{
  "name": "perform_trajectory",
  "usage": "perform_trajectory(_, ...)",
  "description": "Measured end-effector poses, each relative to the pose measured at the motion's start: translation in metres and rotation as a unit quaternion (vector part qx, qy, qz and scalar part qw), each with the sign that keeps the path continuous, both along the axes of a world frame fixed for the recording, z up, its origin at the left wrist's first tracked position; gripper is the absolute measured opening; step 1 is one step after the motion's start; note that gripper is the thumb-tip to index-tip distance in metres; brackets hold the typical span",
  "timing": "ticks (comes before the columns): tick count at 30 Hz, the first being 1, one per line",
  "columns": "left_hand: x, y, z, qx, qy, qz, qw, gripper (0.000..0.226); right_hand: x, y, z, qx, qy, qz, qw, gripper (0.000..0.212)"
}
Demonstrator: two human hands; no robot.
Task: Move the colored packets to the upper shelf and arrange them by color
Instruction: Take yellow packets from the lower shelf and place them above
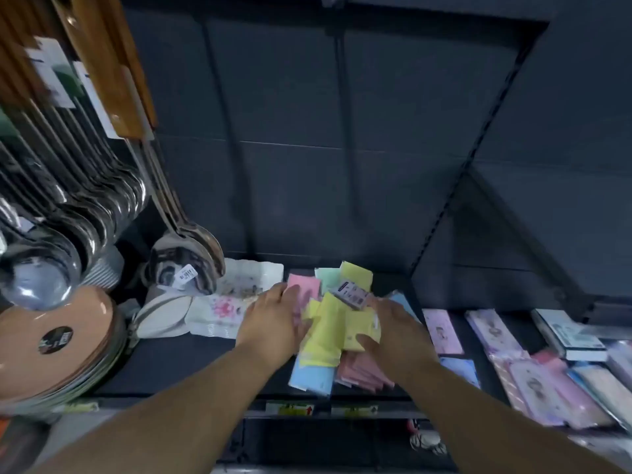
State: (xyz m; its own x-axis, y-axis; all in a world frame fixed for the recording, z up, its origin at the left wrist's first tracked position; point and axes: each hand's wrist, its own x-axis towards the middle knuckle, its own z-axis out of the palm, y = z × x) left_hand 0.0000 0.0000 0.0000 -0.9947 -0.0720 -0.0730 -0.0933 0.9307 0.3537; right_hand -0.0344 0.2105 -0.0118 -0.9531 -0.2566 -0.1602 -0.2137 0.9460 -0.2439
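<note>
Left hand (pixel 273 323) flat on colored packets (pixel 326 331), right hand (pixel 396 328) grip unclear, ladles (pixel 186 260) hanging left, plates (pixel 78 336) beside

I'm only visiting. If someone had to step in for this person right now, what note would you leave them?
Hands: the left hand rests with straight fingers on the pink packets at the heap's left side. The right hand lies on the yellow packets; whether it pinches any is unclear.
Things: these, a pale green packet and the light blue packets lie mixed in one heap on the dark shelf.
Done: nothing is sorted by colour yet.
Left: group the packets by colour. I cannot tell whether this is the upper shelf.
</note>
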Motion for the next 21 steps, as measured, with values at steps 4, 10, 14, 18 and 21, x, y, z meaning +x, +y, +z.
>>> perform_trajectory(4,-0.014,0.004,-0.028,0.02,-0.025,0.007,0.999,0.066,-0.014,0.004,-0.025,-0.009,-0.03,-0.008,0.999,0.07)
perform_trajectory(10,-0.03,0.024,-0.068,0.014,-0.038,0.009,0.999,0.066,-0.032,0.01,-0.058,-0.022,-0.019,0.004,1.0,0.081)
perform_trajectory(14,-0.036,0.038,-0.087,0.019,-0.056,0.03,0.998,0.066,-0.04,0.018,-0.075,-0.025,-0.006,0.029,0.999,0.089)
perform_trajectory(18,-0.044,0.044,-0.091,0.019,-0.061,0.066,0.996,0.067,-0.047,0.024,-0.081,-0.023,-0.024,0.057,0.998,0.096)
perform_trajectory(21,-0.05,0.048,-0.091,0.038,-0.073,0.102,0.991,0.061,-0.051,0.025,-0.083,-0.026,-0.034,0.075,0.996,0.099)
